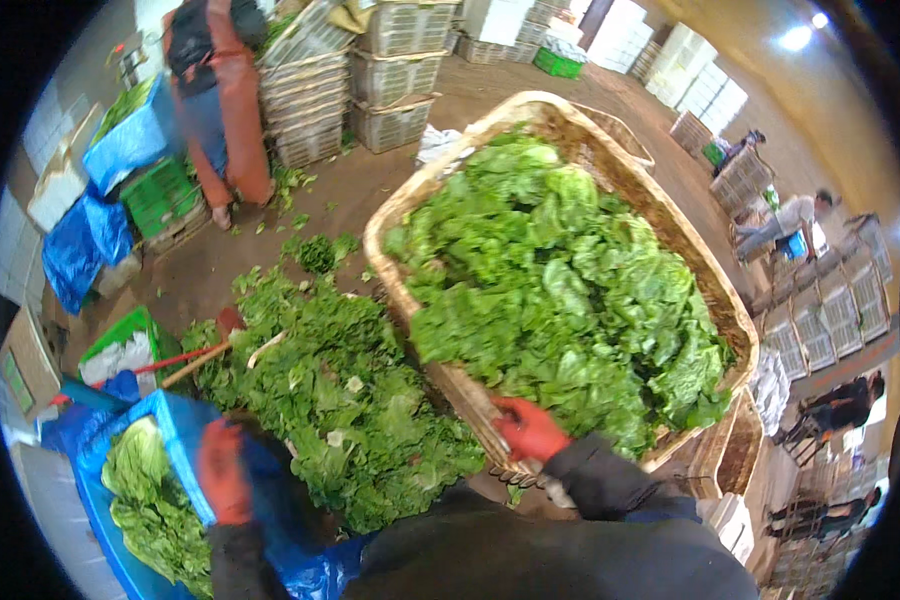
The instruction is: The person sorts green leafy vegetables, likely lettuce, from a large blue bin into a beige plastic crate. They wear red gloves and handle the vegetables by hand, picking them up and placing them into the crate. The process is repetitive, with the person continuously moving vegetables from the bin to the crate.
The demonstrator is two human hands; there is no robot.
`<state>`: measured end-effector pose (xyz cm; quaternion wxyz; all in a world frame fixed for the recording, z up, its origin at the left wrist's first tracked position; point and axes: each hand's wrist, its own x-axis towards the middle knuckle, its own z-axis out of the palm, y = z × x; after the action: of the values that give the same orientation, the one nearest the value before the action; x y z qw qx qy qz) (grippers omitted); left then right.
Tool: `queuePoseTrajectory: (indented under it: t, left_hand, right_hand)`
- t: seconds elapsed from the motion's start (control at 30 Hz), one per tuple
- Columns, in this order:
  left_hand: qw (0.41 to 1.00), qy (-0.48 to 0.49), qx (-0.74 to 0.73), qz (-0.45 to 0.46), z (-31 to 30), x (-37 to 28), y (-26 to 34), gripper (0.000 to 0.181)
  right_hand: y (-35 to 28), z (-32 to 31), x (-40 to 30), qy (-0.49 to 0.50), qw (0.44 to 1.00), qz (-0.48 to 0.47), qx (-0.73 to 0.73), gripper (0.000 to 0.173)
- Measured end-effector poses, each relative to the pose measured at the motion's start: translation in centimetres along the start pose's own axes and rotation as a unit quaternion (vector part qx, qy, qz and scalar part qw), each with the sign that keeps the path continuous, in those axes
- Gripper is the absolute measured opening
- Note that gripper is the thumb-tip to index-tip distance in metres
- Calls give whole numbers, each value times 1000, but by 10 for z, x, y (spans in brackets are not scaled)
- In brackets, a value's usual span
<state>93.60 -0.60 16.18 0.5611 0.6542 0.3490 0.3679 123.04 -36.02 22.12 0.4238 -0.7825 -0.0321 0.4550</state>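
A large off-white plastic crate [397,289] full of green lettuce [562,277] stands before me. My right hand [529,429], in a red glove, is at its near left rim, fingers over the edge; whether they grip it is hard to tell. My left hand [223,471], also red-gloved and blurred, is beside the edge of a blue-lined box [176,442] at the lower left, and no item shows in it. Heads of lettuce [146,480] lie inside that box. Between the crate and the box spreads a heap of loose lettuce leaves [352,390] on the floor.
Long handles [195,365] cross the heap's left edge near a green crate [141,322]. A person in an orange-red apron [236,105] stands at the upper left beside stacked crates [307,105]. Other people and crate stacks [832,322] are farther right. Leaf scraps litter the floor.
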Motion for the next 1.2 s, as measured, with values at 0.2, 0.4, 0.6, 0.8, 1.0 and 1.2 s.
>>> queuePoseTrajectory:
  t: [0.2, 0.4, 0.6, 0.8, 1.0, 1.2]
  left_hand:
    - [853, -256, 186, 416, 341, 60, 145, 52]
    - [782, -266, 445, 346, 581, 141, 206, 79]
    - [889, -270, 43, 367, 543, 68, 164, 53]
    - [791, -572, 196, 95, 376, 120, 230, 82]
    - [788, -562, 132, 213, 555, 87, 224, 99]
    - [882, -428, -110, 160, 522, -5, 134, 58]
  right_hand:
    - [27, -68, -25, -60, 983, -132, 110, 45]
    - [7, -104, -43, -131, 981, -115, 84, 44]
    - [35, -110, -30, -129, 944, -302, 21, 50]
    - [30, -111, -32, -158, 939, -300, 58, 54]
    - [27, -106, -34, -130, 935, -327, 34, 56]
    - [30, -116, -41, -66, 955, -272, 97, 59]
